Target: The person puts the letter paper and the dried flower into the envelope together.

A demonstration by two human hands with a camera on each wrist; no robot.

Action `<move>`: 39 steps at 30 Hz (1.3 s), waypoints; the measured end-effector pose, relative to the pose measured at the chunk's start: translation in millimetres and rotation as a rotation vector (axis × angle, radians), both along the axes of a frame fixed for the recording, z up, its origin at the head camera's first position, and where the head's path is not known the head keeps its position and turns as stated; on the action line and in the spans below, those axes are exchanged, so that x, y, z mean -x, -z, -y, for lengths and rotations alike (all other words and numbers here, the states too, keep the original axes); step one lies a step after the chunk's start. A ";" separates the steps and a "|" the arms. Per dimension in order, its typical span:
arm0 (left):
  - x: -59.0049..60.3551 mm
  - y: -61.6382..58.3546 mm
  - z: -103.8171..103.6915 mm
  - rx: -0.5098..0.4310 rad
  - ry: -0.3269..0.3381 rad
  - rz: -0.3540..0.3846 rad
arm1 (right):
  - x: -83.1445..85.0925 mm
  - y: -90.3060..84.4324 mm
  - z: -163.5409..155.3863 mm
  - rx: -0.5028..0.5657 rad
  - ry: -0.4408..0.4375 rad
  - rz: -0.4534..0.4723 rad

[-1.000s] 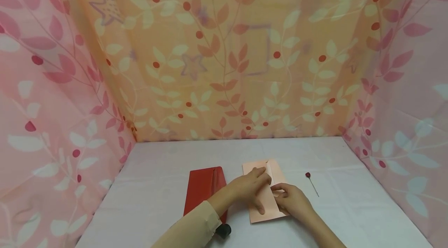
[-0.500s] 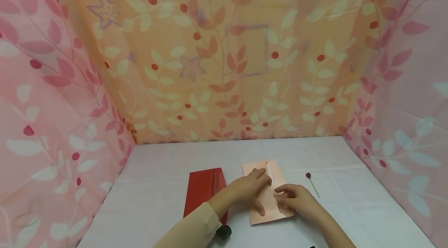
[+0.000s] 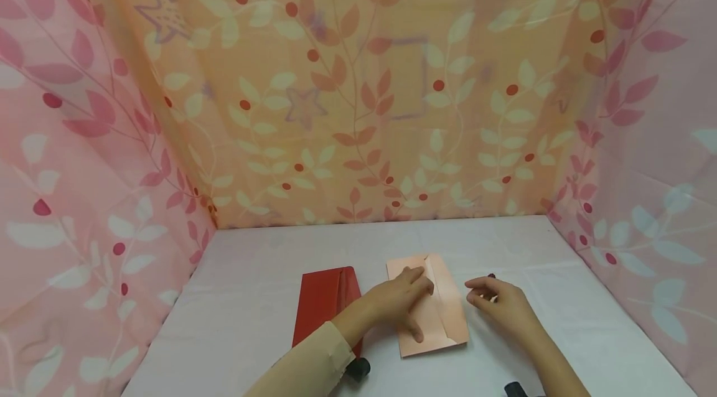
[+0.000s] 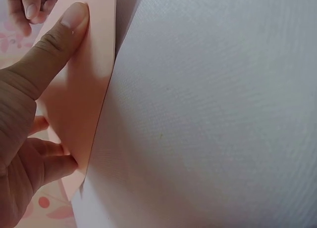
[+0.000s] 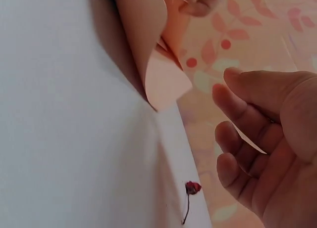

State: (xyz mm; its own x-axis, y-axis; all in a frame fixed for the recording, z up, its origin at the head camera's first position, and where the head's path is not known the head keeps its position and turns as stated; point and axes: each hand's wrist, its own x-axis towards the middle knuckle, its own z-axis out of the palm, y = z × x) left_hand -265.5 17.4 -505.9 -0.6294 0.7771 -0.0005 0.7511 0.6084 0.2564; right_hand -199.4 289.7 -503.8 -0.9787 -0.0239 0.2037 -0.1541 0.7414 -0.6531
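A pale pink paper envelope (image 3: 452, 313) lies on the white table with its flap side up. My left hand (image 3: 392, 307) rests across it, thumb and fingers spread and pressing the paper. In the left wrist view the thumb and fingertips touch the envelope's surface (image 4: 89, 99). My right hand (image 3: 504, 307) hovers apart from the envelope, to its right, fingers loosely bent and nothing between them. A small dried red rose on a thin stem (image 5: 193, 188) lies on the table in the right wrist view; in the head view the right hand mostly hides it.
A red envelope (image 3: 319, 297) lies on the left, partly under the left forearm. Near the left cuff sits a small black object (image 3: 360, 369); another black piece (image 3: 514, 389) shows by the right wrist. Patterned curtains (image 3: 358, 73) surround the white table (image 3: 246, 310).
My right hand has left the pink envelope's flap edge and moved right towards the rose, now covering most of it in the head view. My left hand stays put on the envelope.
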 end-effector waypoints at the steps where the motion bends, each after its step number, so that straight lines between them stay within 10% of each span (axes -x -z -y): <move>1: 0.4 0.1 0.1 -0.003 0.005 0.000 | -0.3 -0.8 -3.0 -0.014 0.010 -0.022; 9: 2.7 1.9 0.4 -0.011 0.023 0.010 | -2.3 0.4 -23.3 -0.032 0.062 -0.119; 39: 2.6 1.0 -1.2 0.012 0.023 0.033 | 5.1 29.5 -55.5 -0.215 0.196 0.011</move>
State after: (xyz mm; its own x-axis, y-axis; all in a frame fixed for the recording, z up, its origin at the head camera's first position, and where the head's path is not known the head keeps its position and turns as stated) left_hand -268.2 18.6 -506.9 -0.6104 0.7915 -0.0304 0.7565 0.5939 0.2740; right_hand -204.4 345.2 -533.3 -0.9712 0.1242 0.2035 0.0120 0.8781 -0.4784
